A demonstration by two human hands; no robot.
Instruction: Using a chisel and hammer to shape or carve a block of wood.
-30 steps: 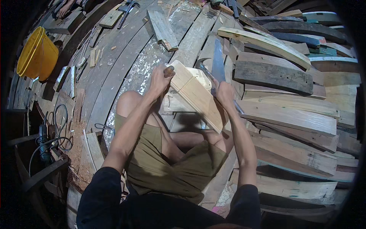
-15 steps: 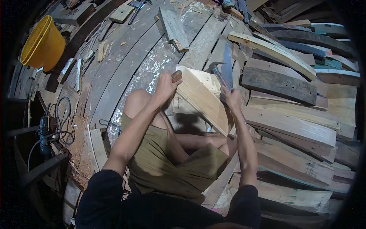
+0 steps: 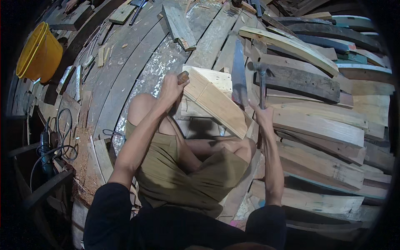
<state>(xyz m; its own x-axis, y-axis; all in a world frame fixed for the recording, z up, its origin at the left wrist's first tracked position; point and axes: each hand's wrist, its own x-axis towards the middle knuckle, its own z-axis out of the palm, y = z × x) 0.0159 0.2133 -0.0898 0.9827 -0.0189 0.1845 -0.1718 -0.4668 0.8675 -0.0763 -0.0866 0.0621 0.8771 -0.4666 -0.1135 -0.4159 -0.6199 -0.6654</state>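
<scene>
My left hand (image 3: pixel 170 88) is closed round a wooden-handled chisel (image 3: pixel 183 77), handle end up, at the upper left end of a pale, planed board (image 3: pixel 218 104). My fingers hide its blade. Crosswise lines run over the board near that hand. A second pale wood piece (image 3: pixel 223 79) lies under and behind it. Right of the board, my right hand (image 3: pixel 263 116) grips a claw hammer (image 3: pixel 262 85), its head pointing away from me and apart from the chisel. Between hammer and board lies a handsaw (image 3: pixel 238 71), blade pointing away.
Curved timber pieces (image 3: pixel 316 125) lie in rows along the right. A short plank (image 3: pixel 179 27) rests on the worn deck (image 3: pixel 137 62) ahead. At the left are a yellow bucket (image 3: pixel 41 54) and a corded power tool (image 3: pixel 46 148). My crossed legs (image 3: pixel 191 154) sit close below the board.
My right hand has swung the hammer away from the board to the right, past the saw. My left hand keeps its hold on the chisel. The view has shifted slightly.
</scene>
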